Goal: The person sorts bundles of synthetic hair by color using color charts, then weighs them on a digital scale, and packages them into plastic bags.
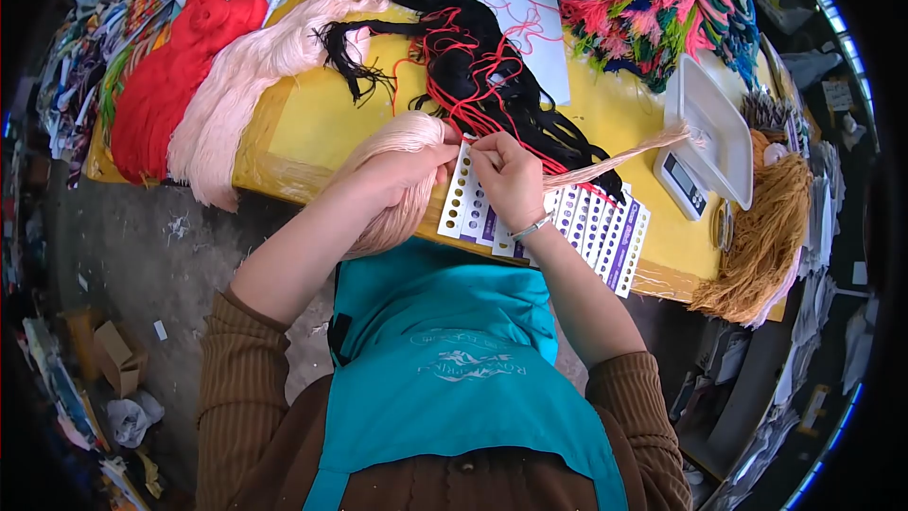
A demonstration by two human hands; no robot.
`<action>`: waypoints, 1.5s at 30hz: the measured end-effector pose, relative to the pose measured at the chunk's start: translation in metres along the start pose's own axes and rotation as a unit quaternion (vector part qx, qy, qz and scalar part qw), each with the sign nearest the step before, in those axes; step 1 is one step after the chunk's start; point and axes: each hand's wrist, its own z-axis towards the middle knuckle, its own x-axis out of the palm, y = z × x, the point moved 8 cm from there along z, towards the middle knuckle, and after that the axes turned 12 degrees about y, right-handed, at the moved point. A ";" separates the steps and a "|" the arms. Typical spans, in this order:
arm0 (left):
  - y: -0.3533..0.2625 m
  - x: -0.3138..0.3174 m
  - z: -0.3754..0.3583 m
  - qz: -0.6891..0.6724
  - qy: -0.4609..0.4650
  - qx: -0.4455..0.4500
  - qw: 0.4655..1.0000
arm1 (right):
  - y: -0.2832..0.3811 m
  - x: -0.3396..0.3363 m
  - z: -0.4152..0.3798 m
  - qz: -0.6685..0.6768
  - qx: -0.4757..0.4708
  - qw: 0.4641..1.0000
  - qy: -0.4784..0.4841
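My left hand [416, 163] is closed at the top left of a white punched thread card [456, 194]. A thick hank of peach embroidery thread [402, 213] drapes over and under that hand, and its fingers are wrapped into the hank. At the card's upper edge, my right hand [509, 180] has thumb and forefinger pinched together; what lies between them is too small to make out. From behind the right hand a thin peach strand [619, 161] stretches right, towards a scale tray. More white and purple punched cards [591, 227] lie fanned out beneath the right wrist.
Black thread [473, 66] tangled with red cord [463, 19] lies ahead of my hands on the yellow table [322, 128]. Red [189, 76] and pale pink hanks [255, 66] hang over the left edge. A scale [679, 180] with a clear tray [714, 132] and brown thread [766, 237] are at right.
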 end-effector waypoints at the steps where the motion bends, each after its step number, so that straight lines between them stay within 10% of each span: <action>1: 0.005 -0.002 0.003 -0.021 0.015 -0.008 1.000 | -0.001 0.000 0.000 0.000 0.000 1.000 -0.001; 12: 0.010 -0.003 0.012 0.072 0.039 -0.079 0.994 | -0.008 0.005 0.003 0.039 0.012 0.997 0.070; 18: -0.002 -0.044 -0.005 0.435 -0.066 -0.109 0.891 | 0.004 0.005 0.012 -0.036 0.004 0.993 0.115; 25: -0.001 -0.042 -0.020 0.064 -0.054 -0.052 0.995 | 0.001 0.006 0.015 -0.056 0.050 0.988 0.133; 39: 0.008 0.014 -0.009 -0.021 0.127 -0.008 0.992 | -0.004 0.008 0.018 -0.082 0.074 0.984 0.141; 45: 0.010 0.007 0.000 -0.067 0.024 0.006 0.997 | -0.024 0.013 0.025 0.095 0.109 0.976 0.161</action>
